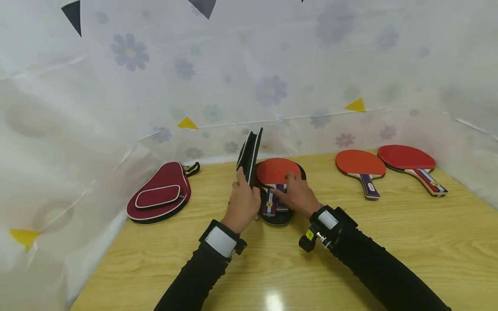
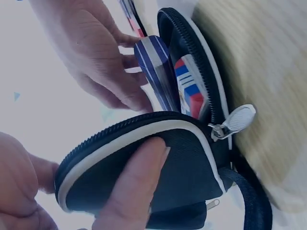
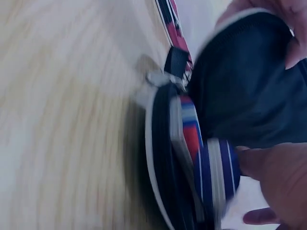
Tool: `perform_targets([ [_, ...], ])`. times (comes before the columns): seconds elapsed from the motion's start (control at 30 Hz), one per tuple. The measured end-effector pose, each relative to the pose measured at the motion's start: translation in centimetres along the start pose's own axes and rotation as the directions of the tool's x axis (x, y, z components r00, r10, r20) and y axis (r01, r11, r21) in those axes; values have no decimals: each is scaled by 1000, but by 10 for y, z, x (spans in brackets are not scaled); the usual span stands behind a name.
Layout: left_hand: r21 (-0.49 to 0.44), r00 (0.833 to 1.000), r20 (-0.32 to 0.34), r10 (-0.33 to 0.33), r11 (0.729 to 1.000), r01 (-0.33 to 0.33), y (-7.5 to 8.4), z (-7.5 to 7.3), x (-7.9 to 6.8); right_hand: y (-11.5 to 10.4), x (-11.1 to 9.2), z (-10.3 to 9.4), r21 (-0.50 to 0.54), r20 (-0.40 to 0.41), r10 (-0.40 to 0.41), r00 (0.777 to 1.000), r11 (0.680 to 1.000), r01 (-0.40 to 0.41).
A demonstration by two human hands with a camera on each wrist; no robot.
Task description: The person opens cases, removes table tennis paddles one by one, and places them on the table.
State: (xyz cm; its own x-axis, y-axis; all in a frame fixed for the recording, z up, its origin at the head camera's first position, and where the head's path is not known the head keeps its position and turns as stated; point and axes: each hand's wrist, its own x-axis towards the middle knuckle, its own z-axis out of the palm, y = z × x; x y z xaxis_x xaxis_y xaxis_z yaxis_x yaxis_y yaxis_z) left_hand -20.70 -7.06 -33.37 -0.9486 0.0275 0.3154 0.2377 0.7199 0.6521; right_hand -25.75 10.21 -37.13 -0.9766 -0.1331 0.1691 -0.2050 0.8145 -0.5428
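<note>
A black zippered paddle case [image 1: 278, 221] lies unzipped on the table, its lid [image 1: 249, 155] standing up steeply. My left hand [image 1: 244, 203] grips the lid, the thumb flat on its outer face in the left wrist view. Inside the case, two table tennis paddles lie stacked. The upper one is an orange-faced paddle [image 1: 278, 171] with a purple striped handle [image 2: 158, 67]; beside that shows a red, white and blue handle [image 2: 192, 91]. My right hand [image 1: 301, 196] rests on the upper paddle, fingers spread and thumb touching the handle. The lower paddle's blade is hidden.
To the left on the table lies a dark red paddle case [image 1: 157, 194] with a small front pocket and black strap. Two more paddles lie at the right: an orange one [image 1: 359, 163] and a red one [image 1: 406, 157]. A flower-patterned sheet [image 1: 233, 86] hangs behind the table.
</note>
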Motion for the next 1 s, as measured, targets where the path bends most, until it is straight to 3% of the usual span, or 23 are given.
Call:
perform_targets([
  [0.07, 72, 995, -30, 97, 993, -94, -5, -1, -1, -4, -1, 3, -15, 53, -2, 999, 1000, 3],
  [0.17, 183, 967, -65, 247, 955, -231, -12, -3, -3, -7, -2, 5, -55, 100, -15, 995, 998, 21],
  [0.2, 196, 961, -68, 267, 948, -250, -14, -4, -3, -7, -1, 6, -69, 105, -20, 994, 997, 27],
  [0.3, 124, 979, -52, 197, 974, -190, -17, -11, -1, -8, 0, 5, -80, 104, -51, 993, 995, 60],
  [0.4, 48, 996, -39, 75, 996, -73, -19, -20, 6, -9, 2, 3, -71, 99, -52, 994, 996, 59],
  [0.6, 103, 996, -80, -43, 993, 51, -37, -35, 19, -9, 2, 1, -68, 109, -35, 993, 997, 42],
  [0.73, 195, 989, -94, -117, 972, 133, -53, -38, 25, -10, 1, 1, -62, 123, -28, 992, 997, 36],
  [0.87, 334, 991, -52, -123, 933, 134, -67, -39, 27, -11, 1, -1, -61, 134, -23, 991, 998, 31],
  [0.93, 396, 993, 27, -117, 913, 96, -74, -38, 30, -10, 1, -2, -59, 139, -23, 990, 998, 31],
  [1.0, 420, 983, 135, -127, 906, 60, -80, -37, 33, -8, 0, -2, -57, 140, -20, 990, 998, 28],
])
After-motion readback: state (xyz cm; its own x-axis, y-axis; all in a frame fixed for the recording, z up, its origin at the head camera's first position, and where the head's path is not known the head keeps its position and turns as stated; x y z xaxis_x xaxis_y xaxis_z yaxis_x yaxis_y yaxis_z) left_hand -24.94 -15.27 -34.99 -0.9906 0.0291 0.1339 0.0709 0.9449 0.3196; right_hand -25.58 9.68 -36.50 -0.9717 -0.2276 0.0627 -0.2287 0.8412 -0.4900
